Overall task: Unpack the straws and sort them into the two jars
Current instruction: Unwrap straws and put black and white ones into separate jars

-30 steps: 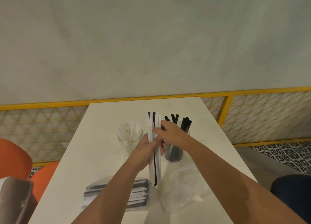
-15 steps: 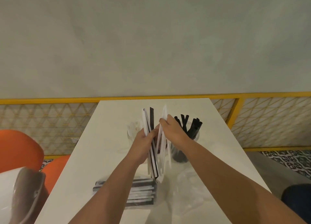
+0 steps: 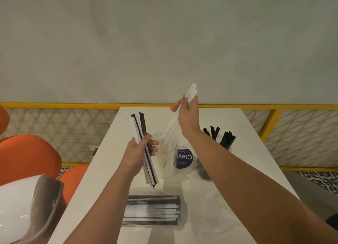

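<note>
Pinching white straws (image 3: pixel 171 126), right hand (image 3: pixel 188 115) holds them tilted, lower ends at mouth of clear jar (image 3: pixel 168 165), mid counter (image 3: pixel 106 167); left hand (image 3: pixel 136 152) grips mixed black-and-white bundle (image 3: pixel 139 128) beside it.

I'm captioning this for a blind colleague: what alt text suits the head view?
The right hand holds white straws slanted down to the mouth of a clear jar, while the left hand grips a mixed black-and-white bundle. A second jar holds black straws; a straw packet lies nearer on the white table.
</note>
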Motion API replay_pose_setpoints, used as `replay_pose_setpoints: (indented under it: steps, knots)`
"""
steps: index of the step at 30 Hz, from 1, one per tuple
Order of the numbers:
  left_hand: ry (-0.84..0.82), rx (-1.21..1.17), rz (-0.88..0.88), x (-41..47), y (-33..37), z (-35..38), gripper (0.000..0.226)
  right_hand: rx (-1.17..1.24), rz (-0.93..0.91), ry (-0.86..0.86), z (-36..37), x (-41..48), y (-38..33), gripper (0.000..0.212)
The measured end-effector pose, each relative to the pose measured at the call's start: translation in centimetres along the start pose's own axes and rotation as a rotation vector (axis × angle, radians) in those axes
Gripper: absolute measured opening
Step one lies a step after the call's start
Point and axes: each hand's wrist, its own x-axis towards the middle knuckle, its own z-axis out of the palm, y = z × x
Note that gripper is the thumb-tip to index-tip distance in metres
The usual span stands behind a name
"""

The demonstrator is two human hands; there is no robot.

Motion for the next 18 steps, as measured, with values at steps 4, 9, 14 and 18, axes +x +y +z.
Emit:
replay_pose_setpoints:
  steps: [4, 9, 14, 18]
  knots:
    - [-0.036, -0.023, -0.039, -0.1, -0.1, -0.5, 0.014, -0.117, -0.079, -0.080, 0.9, -0.5, 2.1, 0.009]
    - [-0.133, -0.016, -0.064, -0.5, -0.2, -0.6, 0.020, -0.310, 0.023, -0.252, 1.1, -1.4, 4.7, 0.021]
    - [-0.182, -0.021, -0.067, -0.7, 0.0, -0.3, 0.021, -0.538, 0.153, -0.405, 0.9, -1.2, 5.1, 0.021]
    - [-0.239, 0.004, -0.075, -0.6, 0.2, 0.2, 0.022, -0.465, 0.127, -0.350, 0.4, -1.0, 4.0, 0.030]
